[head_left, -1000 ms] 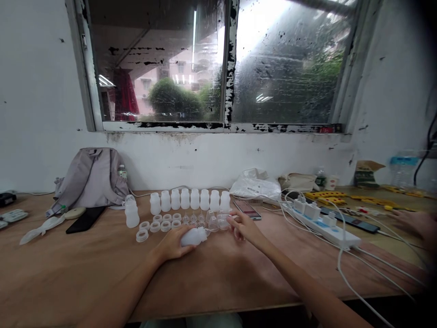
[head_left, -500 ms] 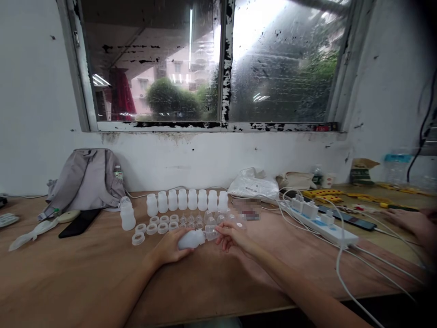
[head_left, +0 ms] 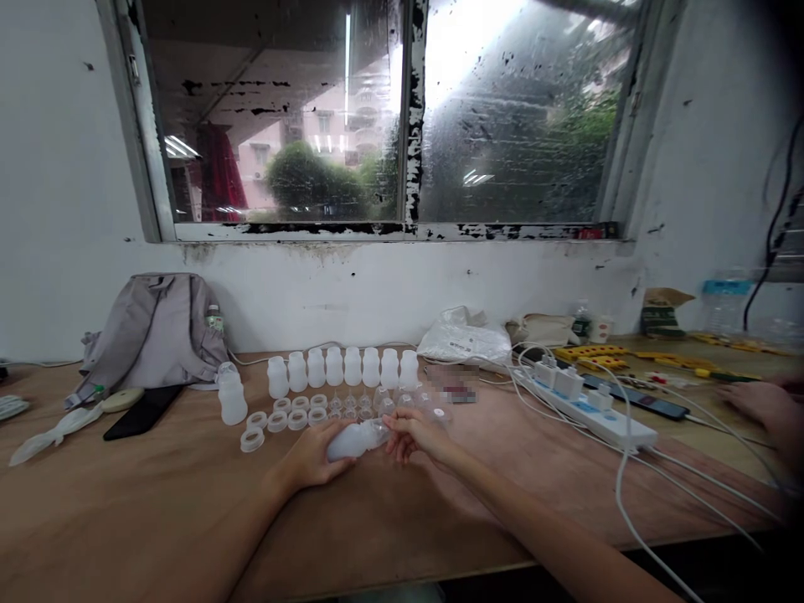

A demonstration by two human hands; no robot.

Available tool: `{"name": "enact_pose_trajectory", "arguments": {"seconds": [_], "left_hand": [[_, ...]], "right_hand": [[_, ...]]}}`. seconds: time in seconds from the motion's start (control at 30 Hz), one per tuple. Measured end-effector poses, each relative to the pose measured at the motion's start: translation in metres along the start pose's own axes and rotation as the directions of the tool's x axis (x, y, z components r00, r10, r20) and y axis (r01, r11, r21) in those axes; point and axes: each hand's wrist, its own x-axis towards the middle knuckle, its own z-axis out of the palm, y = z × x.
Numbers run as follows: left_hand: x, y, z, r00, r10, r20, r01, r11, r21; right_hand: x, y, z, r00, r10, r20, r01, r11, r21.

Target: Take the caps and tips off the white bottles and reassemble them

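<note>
My left hand [head_left: 317, 453] is wrapped round a white baby bottle [head_left: 345, 445], which lies tilted with its neck to the right. My right hand [head_left: 411, 435] pinches a clear cap [head_left: 375, 430] that sits over the bottle's neck. Behind my hands, white bottles [head_left: 334, 366] stand in a row. In front of that row lie white collar rings [head_left: 299, 418], clear teats [head_left: 350, 404] and several clear domed caps [head_left: 407, 399]. One more bottle [head_left: 232, 398], with a clear cap on top, stands to the left.
A grey backpack [head_left: 157, 327], a black phone [head_left: 143, 412] and a clear wrapper [head_left: 55, 436] are at the left. A white plastic bag [head_left: 466, 337] lies by the wall. Rightward are a power strip [head_left: 590, 410] with cables, yellow pieces [head_left: 594, 356] and another person's hand [head_left: 754, 400].
My right hand has moved left, bringing the clear cap from just off the bottle's neck onto it. My left hand keeps its hold on the bottle.
</note>
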Motion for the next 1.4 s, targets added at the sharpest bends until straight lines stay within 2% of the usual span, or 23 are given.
{"name": "enact_pose_trajectory", "arguments": {"seconds": [0.27,0.47,0.73,0.87,1.0,1.17,1.27,1.4], "left_hand": [[-0.001,-0.003,0.003,0.998,0.056,-0.031,-0.054,0.996,0.068],[0.000,-0.010,0.010,0.998,0.031,-0.054,-0.025,0.994,0.109],[0.001,-0.007,0.009,0.999,0.041,-0.032,-0.037,0.993,0.114],[0.001,-0.008,0.008,0.999,0.020,-0.050,-0.015,0.995,0.098],[0.001,-0.007,0.006,0.997,-0.005,-0.074,0.010,0.998,0.056],[0.002,-0.005,0.006,0.993,-0.039,-0.109,0.040,0.999,0.010],[0.003,-0.006,0.007,0.990,-0.064,-0.122,0.065,0.998,-0.001],[0.002,-0.006,0.009,0.991,-0.086,-0.103,0.085,0.996,-0.009]], "right_hand": [[0.002,0.001,0.005,0.998,-0.016,-0.056,0.017,1.000,0.021],[0.010,0.010,0.009,0.984,-0.091,-0.151,0.091,0.996,-0.008],[0.013,0.016,0.008,0.985,-0.079,-0.153,0.072,0.996,-0.054],[0.015,0.009,0.008,0.984,-0.100,-0.146,0.079,0.987,-0.141],[0.019,0.001,0.010,0.971,-0.145,-0.191,0.091,0.960,-0.266],[0.023,-0.012,0.014,0.942,-0.253,-0.219,0.149,0.904,-0.402],[0.025,-0.021,0.017,0.904,-0.347,-0.250,0.205,0.865,-0.458],[0.028,-0.035,0.024,0.843,-0.439,-0.313,0.215,0.806,-0.551]]}}
